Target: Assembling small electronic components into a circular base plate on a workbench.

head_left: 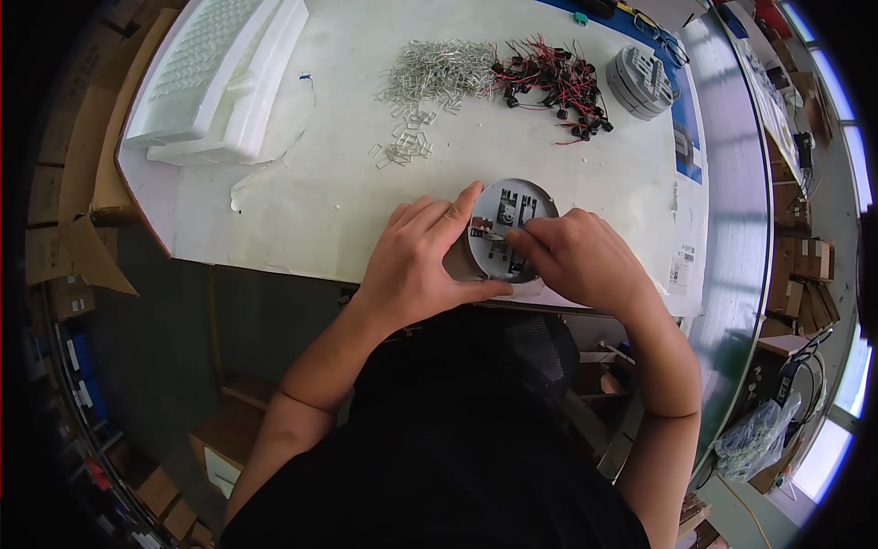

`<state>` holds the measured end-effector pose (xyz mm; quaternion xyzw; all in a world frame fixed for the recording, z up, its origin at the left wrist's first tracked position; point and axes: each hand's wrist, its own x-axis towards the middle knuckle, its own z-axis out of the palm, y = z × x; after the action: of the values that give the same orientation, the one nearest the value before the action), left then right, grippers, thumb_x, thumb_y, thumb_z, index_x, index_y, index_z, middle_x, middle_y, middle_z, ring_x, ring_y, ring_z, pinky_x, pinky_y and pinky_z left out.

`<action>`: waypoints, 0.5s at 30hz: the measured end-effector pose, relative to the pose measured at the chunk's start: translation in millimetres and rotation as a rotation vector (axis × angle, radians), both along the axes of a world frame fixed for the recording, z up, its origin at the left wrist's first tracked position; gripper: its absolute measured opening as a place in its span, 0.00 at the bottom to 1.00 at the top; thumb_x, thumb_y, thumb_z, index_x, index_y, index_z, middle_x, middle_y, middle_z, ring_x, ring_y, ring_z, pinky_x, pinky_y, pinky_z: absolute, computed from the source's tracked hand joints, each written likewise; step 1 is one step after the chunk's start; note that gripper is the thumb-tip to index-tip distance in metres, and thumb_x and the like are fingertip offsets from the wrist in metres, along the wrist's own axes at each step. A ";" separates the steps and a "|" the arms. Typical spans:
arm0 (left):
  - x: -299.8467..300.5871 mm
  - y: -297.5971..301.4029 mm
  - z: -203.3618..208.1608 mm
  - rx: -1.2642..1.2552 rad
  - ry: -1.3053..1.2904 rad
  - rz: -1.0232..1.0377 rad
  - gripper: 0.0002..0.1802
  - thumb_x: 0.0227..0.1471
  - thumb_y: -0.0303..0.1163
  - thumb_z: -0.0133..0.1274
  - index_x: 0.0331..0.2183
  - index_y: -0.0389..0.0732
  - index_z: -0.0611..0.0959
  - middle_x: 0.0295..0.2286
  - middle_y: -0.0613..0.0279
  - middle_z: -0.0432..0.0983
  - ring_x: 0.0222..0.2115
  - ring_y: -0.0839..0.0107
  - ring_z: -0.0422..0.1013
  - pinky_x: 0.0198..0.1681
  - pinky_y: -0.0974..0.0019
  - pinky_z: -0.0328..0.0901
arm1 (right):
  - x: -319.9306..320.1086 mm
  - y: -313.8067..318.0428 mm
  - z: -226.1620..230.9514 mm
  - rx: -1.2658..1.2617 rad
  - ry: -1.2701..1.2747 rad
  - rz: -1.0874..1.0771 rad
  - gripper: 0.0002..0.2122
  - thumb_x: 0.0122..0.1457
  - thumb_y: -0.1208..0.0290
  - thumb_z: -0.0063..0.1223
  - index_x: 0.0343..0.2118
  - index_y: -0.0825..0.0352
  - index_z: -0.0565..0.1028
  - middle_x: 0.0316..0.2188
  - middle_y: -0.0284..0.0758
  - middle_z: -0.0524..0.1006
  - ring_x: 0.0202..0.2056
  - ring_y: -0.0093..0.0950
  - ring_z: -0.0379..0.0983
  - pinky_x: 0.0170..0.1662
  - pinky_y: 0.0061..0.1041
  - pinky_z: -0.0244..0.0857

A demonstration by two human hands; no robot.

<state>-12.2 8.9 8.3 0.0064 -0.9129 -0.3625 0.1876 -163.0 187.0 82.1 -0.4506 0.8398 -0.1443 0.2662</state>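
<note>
Black shirt [430,457] and table edge [558,304] come before the face-up case [490,203], room behind. Left hand [416,252] hugs it; right hand [581,261] pinches, can't tell what.

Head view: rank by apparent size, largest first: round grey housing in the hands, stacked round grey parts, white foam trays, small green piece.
1. White foam trays
2. Round grey housing
3. Stacked round grey parts
4. Small green piece
The housing looks larger than the stack; nearness may explain it.

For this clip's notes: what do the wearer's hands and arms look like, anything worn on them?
The left hand and right hand are ungloved, with no ring or watch visible. The forearms are sleeveless; the top is black.
</note>
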 end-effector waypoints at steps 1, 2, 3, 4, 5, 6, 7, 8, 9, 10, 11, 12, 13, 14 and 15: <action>0.2 0.3 0.3 0.008 -0.015 0.004 0.63 0.32 0.51 0.81 0.65 0.33 0.73 0.35 0.57 0.80 0.38 0.58 0.77 0.52 0.54 0.68 | -0.4 0.0 -0.7 0.000 -0.001 -0.001 0.18 0.70 0.57 0.55 0.28 0.67 0.82 0.21 0.48 0.79 0.27 0.54 0.76 0.34 0.51 0.71; 0.3 0.8 0.2 0.009 -0.015 0.003 0.63 0.32 0.51 0.81 0.65 0.33 0.73 0.35 0.57 0.80 0.38 0.58 0.77 0.52 0.54 0.68 | -0.4 0.0 -1.9 -0.012 -0.012 -0.001 0.18 0.70 0.59 0.55 0.27 0.67 0.81 0.20 0.48 0.78 0.26 0.54 0.76 0.34 0.50 0.70; 0.4 0.8 0.4 0.008 -0.016 0.005 0.63 0.32 0.51 0.81 0.65 0.32 0.73 0.35 0.57 0.80 0.38 0.58 0.77 0.52 0.53 0.68 | -0.5 -0.7 -2.8 -0.026 -0.023 -0.001 0.18 0.70 0.60 0.55 0.25 0.67 0.80 0.19 0.48 0.77 0.26 0.53 0.75 0.33 0.49 0.69; 0.3 0.9 0.6 0.007 -0.016 0.007 0.63 0.32 0.51 0.81 0.65 0.32 0.73 0.34 0.57 0.80 0.38 0.58 0.77 0.52 0.53 0.68 | -0.3 -1.3 -3.2 -0.040 -0.034 -0.001 0.18 0.70 0.61 0.55 0.24 0.67 0.78 0.19 0.48 0.76 0.25 0.53 0.74 0.32 0.49 0.68; 0.2 1.1 0.7 0.006 -0.017 0.008 0.63 0.32 0.51 0.81 0.65 0.32 0.73 0.34 0.57 0.80 0.37 0.58 0.77 0.52 0.53 0.68 | 0.5 -1.9 -3.0 -0.040 -0.034 -0.002 0.18 0.70 0.61 0.55 0.24 0.67 0.78 0.19 0.48 0.76 0.25 0.53 0.74 0.32 0.49 0.68; -0.2 1.4 0.3 0.006 -0.017 0.007 0.63 0.32 0.51 0.81 0.65 0.32 0.73 0.34 0.57 0.80 0.37 0.58 0.77 0.52 0.53 0.68 | 2.3 -2.9 -2.1 -0.034 -0.025 -0.009 0.18 0.70 0.60 0.55 0.26 0.67 0.80 0.20 0.47 0.78 0.26 0.53 0.75 0.33 0.49 0.70; -0.8 1.9 -0.6 -0.006 0.015 0.003 0.62 0.34 0.53 0.79 0.65 0.31 0.73 0.34 0.57 0.80 0.37 0.57 0.77 0.50 0.53 0.69 | 4.7 -4.0 -0.8 -0.028 -0.016 -0.017 0.17 0.70 0.59 0.55 0.27 0.66 0.82 0.22 0.47 0.79 0.26 0.52 0.77 0.34 0.48 0.71; -1.4 2.3 -1.9 -0.018 0.047 0.001 0.61 0.36 0.55 0.78 0.64 0.30 0.73 0.34 0.57 0.79 0.37 0.57 0.76 0.49 0.53 0.69 | 7.3 -5.6 0.6 -0.021 -0.008 -0.025 0.18 0.70 0.58 0.55 0.28 0.66 0.83 0.23 0.47 0.80 0.27 0.52 0.78 0.35 0.48 0.73; -2.3 2.9 -2.6 -0.030 0.079 -0.003 0.60 0.39 0.57 0.77 0.64 0.29 0.73 0.34 0.56 0.79 0.37 0.57 0.76 0.47 0.53 0.69 | 11.9 -8.7 5.3 -0.020 -0.007 -0.027 0.18 0.70 0.58 0.55 0.28 0.66 0.83 0.23 0.47 0.80 0.27 0.52 0.78 0.35 0.48 0.73; -1.6 3.7 -2.3 -0.029 0.075 -0.004 0.60 0.39 0.57 0.77 0.64 0.29 0.73 0.34 0.56 0.79 0.37 0.57 0.76 0.47 0.53 0.69 | 20.5 -13.2 13.6 0.034 0.088 -0.005 0.17 0.70 0.59 0.55 0.28 0.66 0.84 0.23 0.47 0.80 0.27 0.51 0.79 0.34 0.47 0.74; -1.7 4.3 -1.7 -0.014 0.054 0.009 0.60 0.39 0.58 0.76 0.64 0.29 0.73 0.34 0.56 0.79 0.37 0.56 0.76 0.48 0.53 0.69 | 28.4 -17.0 22.2 0.089 0.184 0.016 0.17 0.70 0.59 0.55 0.28 0.66 0.84 0.23 0.47 0.80 0.26 0.50 0.79 0.33 0.47 0.74; -1.6 5.2 -1.1 0.001 0.033 0.022 0.60 0.39 0.58 0.76 0.64 0.29 0.74 0.35 0.55 0.80 0.38 0.56 0.77 0.48 0.53 0.69 | 33.1 -18.1 27.3 0.144 0.280 0.037 0.17 0.70 0.59 0.54 0.28 0.65 0.84 0.22 0.47 0.80 0.26 0.50 0.80 0.31 0.46 0.74; -3.0 4.7 -0.5 0.015 0.020 0.037 0.60 0.39 0.59 0.76 0.63 0.28 0.74 0.35 0.55 0.80 0.38 0.55 0.77 0.49 0.52 0.70 | 30.7 -17.7 30.0 0.144 0.284 0.036 0.17 0.70 0.59 0.54 0.28 0.65 0.84 0.22 0.47 0.80 0.26 0.50 0.80 0.31 0.46 0.74; -2.8 4.8 -1.0 0.015 0.024 0.036 0.60 0.39 0.59 0.76 0.63 0.28 0.74 0.35 0.55 0.80 0.38 0.55 0.77 0.49 0.52 0.70 | 25.3 -16.1 32.3 0.126 0.263 0.031 0.18 0.70 0.59 0.54 0.27 0.65 0.84 0.21 0.47 0.80 0.25 0.50 0.79 0.31 0.47 0.73; -1.7 5.2 -2.8 0.019 0.032 0.039 0.60 0.40 0.59 0.76 0.63 0.28 0.74 0.35 0.55 0.80 0.38 0.55 0.77 0.49 0.52 0.70 | 20.1 -14.8 34.0 0.109 0.242 0.028 0.18 0.70 0.59 0.55 0.27 0.65 0.83 0.20 0.47 0.79 0.25 0.51 0.78 0.31 0.47 0.72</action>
<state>-13.9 14.1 5.6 0.0201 -0.9061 -0.3673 0.2089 -142.9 172.2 116.1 -0.4614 0.8660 -0.0393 0.1888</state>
